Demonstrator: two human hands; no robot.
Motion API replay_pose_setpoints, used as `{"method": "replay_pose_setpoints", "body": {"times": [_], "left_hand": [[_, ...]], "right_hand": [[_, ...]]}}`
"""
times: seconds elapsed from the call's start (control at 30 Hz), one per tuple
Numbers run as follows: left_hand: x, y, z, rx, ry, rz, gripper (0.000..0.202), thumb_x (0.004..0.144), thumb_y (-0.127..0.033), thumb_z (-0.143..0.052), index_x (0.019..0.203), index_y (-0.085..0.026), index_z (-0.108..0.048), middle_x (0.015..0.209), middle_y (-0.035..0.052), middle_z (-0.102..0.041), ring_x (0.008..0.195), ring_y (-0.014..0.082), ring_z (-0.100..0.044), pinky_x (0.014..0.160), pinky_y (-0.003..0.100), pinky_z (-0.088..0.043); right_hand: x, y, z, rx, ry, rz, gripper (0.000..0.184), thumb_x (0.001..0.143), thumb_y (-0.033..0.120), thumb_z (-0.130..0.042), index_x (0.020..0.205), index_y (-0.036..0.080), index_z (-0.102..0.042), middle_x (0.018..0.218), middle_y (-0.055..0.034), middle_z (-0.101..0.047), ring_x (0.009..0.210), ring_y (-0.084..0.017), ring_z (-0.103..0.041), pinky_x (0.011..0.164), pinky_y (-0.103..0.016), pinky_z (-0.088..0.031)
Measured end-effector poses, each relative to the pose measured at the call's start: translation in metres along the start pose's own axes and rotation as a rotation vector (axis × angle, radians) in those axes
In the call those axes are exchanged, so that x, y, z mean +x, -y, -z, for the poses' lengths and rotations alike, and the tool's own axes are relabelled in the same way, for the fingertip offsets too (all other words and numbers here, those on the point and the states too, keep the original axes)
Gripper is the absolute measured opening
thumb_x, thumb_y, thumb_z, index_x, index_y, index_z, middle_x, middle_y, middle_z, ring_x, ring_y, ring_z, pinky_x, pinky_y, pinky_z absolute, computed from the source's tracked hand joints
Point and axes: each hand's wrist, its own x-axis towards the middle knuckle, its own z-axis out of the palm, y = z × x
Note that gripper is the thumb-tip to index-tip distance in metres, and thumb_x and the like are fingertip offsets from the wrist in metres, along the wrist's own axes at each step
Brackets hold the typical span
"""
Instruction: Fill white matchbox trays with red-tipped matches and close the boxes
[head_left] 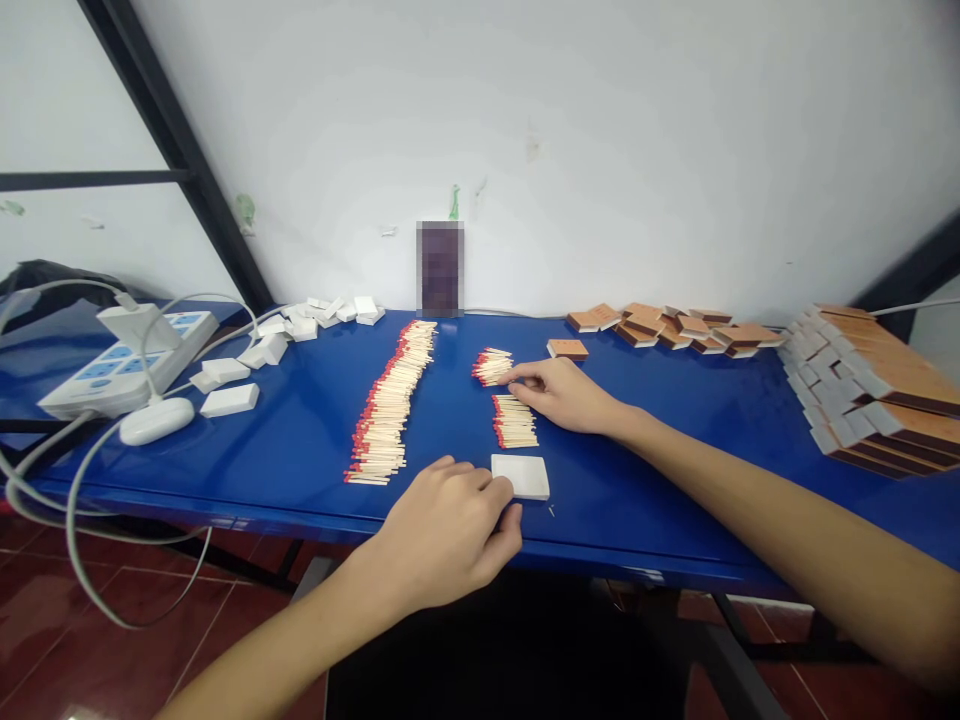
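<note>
My left hand [450, 530] rests at the near edge of the blue table [300, 440], fingers curled, its fingertips touching the left side of a small white matchbox tray [521, 476]. My right hand [562, 392] lies palm down farther back, its forefinger stretched onto a small bunch of red-tipped matches [491, 366]. A second small bunch [514, 421] lies just under that hand's near side. A long row of matches [394, 405] runs along the table to the left of both hands.
White inner trays [229, 398] lie scattered at the back left beside a white power strip [124, 362] with cables. Brown matchbox sleeves [675, 326] lie at the back right, and a large stack [874, 385] stands at the far right. A lone sleeve [568, 348] lies behind my right hand.
</note>
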Motion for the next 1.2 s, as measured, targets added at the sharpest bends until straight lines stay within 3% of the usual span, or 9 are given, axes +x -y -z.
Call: {"method": "replay_pose_setpoints", "body": {"times": [0.77,1.07,1.2], "left_hand": [[-0.0005,-0.0004,-0.0008,0.005,-0.006,-0.002,0.024,0.097,-0.022,-0.047,0.073,-0.019,-0.050,0.069,-0.0008,-0.057,0.063,0.0195,-0.055,0.064,0.036,-0.032],[0.0010,0.0004,-0.0008,0.011,-0.007,-0.001,0.024,0.097,-0.022,-0.046,0.073,-0.019,-0.050,0.069,-0.0009,-0.058,0.063,0.0193,-0.055,0.063,0.036,-0.031],[-0.0001,0.0000,-0.0012,0.016,-0.006,-0.001,0.024,0.097,-0.022,-0.047,0.074,-0.019,-0.050,0.069,-0.0010,-0.058,0.063,0.0193,-0.055,0.063,0.036,-0.032]], "right_hand": [[-0.0005,0.0036,-0.0003,0.039,-0.021,-0.014,0.031,0.087,0.028,-0.051,0.100,0.013,-0.075,0.053,0.0057,-0.037,0.052,-0.011,-0.031,0.055,-0.027,-0.024],[-0.0006,0.0024,0.0004,0.079,-0.004,-0.020,0.024,0.084,0.026,-0.052,0.089,0.014,-0.072,0.053,0.0055,-0.040,0.052,-0.011,-0.033,0.055,-0.026,-0.025],[-0.0011,0.0024,-0.0003,0.091,-0.035,-0.013,0.024,0.084,0.023,-0.052,0.094,0.013,-0.072,0.053,0.0065,-0.038,0.051,-0.010,-0.033,0.054,-0.026,-0.025]]}}
